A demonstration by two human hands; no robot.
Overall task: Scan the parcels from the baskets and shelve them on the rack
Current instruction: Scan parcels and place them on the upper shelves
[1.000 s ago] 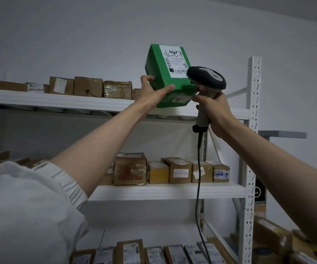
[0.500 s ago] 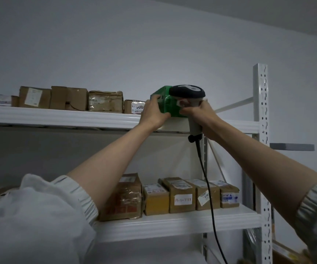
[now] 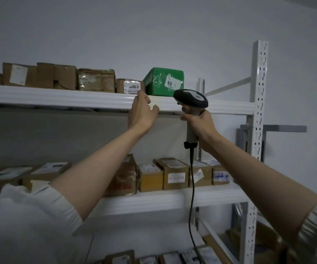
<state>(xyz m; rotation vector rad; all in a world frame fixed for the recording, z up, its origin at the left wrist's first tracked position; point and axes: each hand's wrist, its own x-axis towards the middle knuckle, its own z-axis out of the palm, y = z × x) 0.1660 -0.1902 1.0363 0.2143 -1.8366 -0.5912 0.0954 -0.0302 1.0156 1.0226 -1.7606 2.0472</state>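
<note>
A green parcel [image 3: 163, 80] with a white label sits on the top shelf [image 3: 58, 98] of the white rack, at the right end of a row of brown boxes. My left hand [image 3: 141, 111] hangs just below and in front of the parcel, at the shelf's front edge, holding nothing, its fingers loosely bent. My right hand [image 3: 199, 122] grips the handle of a grey and black barcode scanner [image 3: 191, 100], whose head is in front of the shelf edge, right of the parcel. The scanner's black cable drops straight down.
Brown parcels [image 3: 96, 80] fill the top shelf left of the green one. The middle shelf [image 3: 173, 199] carries another row of boxes [image 3: 174, 173], and more labelled boxes lie at the bottom. A perforated white upright [image 3: 257, 111] stands at right.
The green parcel went from raised in my left hand onto the top shelf. Both hands have come off it and drawn back and down; the scanner stays in my right hand.
</note>
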